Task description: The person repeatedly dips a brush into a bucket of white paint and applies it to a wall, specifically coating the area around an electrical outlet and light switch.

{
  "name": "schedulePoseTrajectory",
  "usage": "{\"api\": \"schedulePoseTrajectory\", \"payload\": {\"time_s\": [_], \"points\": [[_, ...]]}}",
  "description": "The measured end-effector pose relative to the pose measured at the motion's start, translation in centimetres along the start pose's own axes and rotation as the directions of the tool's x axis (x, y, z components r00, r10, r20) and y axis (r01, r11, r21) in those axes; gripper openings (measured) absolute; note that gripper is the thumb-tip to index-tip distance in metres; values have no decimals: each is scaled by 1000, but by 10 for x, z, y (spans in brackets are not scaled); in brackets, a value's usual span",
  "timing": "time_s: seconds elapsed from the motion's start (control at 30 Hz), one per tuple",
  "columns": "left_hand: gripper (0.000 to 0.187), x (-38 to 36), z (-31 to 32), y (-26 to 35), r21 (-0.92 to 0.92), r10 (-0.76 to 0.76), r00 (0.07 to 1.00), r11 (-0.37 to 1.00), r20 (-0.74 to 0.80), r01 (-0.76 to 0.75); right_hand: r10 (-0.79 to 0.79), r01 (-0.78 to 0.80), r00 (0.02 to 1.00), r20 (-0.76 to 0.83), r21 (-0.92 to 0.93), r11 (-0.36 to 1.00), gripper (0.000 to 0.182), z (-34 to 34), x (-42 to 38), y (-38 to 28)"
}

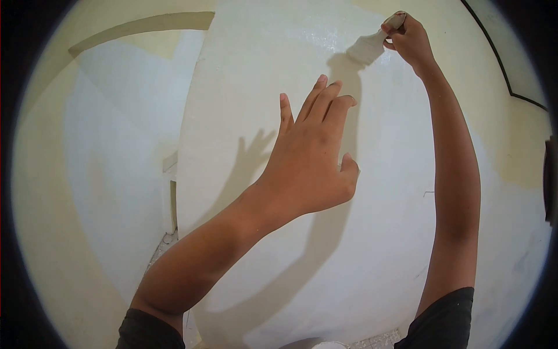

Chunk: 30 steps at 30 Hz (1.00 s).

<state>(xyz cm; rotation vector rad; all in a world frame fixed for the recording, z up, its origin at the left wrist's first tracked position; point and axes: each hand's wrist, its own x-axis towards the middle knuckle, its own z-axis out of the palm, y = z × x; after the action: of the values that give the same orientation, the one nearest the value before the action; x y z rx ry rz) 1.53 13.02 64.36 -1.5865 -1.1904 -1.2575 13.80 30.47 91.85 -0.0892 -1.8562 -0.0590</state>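
Note:
Up near the top of the head view, my right hand (pixel 411 43) grips a paintbrush (pixel 366 50) by its handle. The broad pale head of the brush points down and left, right at the wall (pixel 244 81). Wet, shiny white paint shows around it, with cream-yellow areas farther out. My left hand (pixel 314 151) is raised in the middle of the view, palm toward the wall, fingers spread and nothing in it. Shadows of both arms fall across the painted surface.
At the upper left a beige ledge (pixel 145 24) tops a recess. A thin bent hook (pixel 429 192) sticks out beside my right forearm. A dark line (pixel 491 52) runs down the upper right. The rim of a white container (pixel 329 345) shows at the bottom, near floor tiles (pixel 381 339).

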Motion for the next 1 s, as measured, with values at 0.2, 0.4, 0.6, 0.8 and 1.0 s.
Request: {"api": "schedulePoseTrajectory", "payload": {"time_s": [0.2,0.4,0.6,0.8,1.0], "points": [[64,1,8,-7,12,12,1000,1000,-8,-12,-193,202,963,-190,31,979,18,44,16,41],[65,3,20,-18,62,14,999,998,-34,-11,-337,305,893,-299,-150,941,20,70,41,62],[65,7,18,-24,188,34,997,982,-63,-22,-435,455,792,-428,-60,888,19,74,84,61],[65,7,-1,0,230,25,995,973,-96,-2,-556,511,709,-434,-227,829,19,52,88,5],[64,2,6,-22,243,-9,999,970,-53,22,-505,529,704,-499,-105,842,7,80,75,-20]]}}
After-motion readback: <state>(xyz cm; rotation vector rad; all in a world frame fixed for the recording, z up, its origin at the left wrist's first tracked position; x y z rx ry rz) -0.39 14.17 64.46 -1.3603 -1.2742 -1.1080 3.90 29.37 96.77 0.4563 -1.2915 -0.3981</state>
